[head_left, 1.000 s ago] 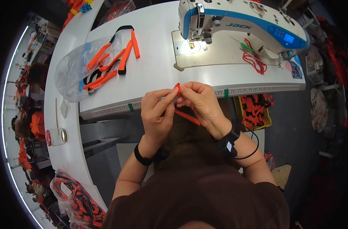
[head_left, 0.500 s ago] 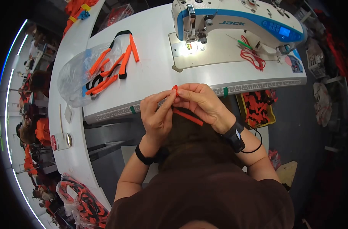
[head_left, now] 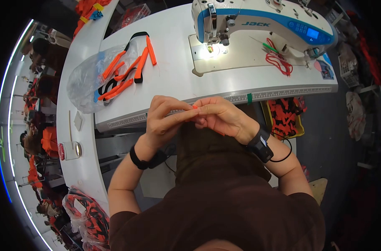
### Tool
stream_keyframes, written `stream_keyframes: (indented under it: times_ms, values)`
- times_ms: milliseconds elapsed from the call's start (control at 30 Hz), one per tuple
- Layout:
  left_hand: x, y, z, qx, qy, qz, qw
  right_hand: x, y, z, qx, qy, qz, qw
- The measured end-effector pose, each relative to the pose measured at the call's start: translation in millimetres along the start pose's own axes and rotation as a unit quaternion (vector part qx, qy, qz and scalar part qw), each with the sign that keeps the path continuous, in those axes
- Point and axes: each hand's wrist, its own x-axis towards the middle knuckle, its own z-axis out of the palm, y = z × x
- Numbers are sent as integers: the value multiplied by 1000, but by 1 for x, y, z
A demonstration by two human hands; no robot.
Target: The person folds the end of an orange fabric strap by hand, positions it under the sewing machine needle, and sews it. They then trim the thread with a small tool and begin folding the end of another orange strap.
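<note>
In front of the table's ruler edge, my left hand (head_left: 164, 118) and my right hand (head_left: 225, 118) meet fingertip to fingertip. Both pinch a small orange strip (head_left: 195, 107), of which only a bit shows between the fingers. Part of the strip's lower end peeks out below my right hand; the rest is hidden. Behind them stands a white and blue sewing machine (head_left: 257, 23) with its needle light on. To the left, several orange and black strips (head_left: 141, 62) lie on the white table, partly on a clear plastic bag (head_left: 84, 79).
A yellow crate (head_left: 298, 130) of orange and black pieces is below the table's right front edge. Red cord (head_left: 278, 62) and a green-handled tool (head_left: 270, 47) lie on the machine bed. At the left are a jar (head_left: 70, 151) and a plastic bag of pieces (head_left: 88, 215).
My left hand has turned and shifted slightly left, its elbow farther out. The orange strip shows less between and below my hands. The view has shifted slightly.
</note>
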Motion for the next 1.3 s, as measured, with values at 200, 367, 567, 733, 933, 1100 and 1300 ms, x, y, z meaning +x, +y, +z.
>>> stream_keyframes:
  times_ms: [200, 367, 567, 733, 933, 1100, 1300]
  values:
    - [16, -3, -24, -4, -31, 80, 996, -12, -12, 32, -41, -9, 83, 996]
    - [13, 0, -26, 72, -14, 127, 989, -20, -21, 41, -85, 21, 104, 991]
    - [17, 4, -24, 157, -77, 147, 974, -20, -29, 52, -256, 111, 35, 960]
    - [23, 8, -27, 125, -95, 95, 983, -18, -30, 56, -282, 97, 11, 955]
    - [24, 12, -32, 77, -47, -9, 996, -23, -20, 63, -307, 98, -92, 942]
    - [15, 18, -26, -21, -18, -144, 989, -20, 2, 61, -359, 144, -159, 908]
    - [15, 28, -31, -108, -39, -252, 961, -16, 13, 62, -433, 162, -280, 841]
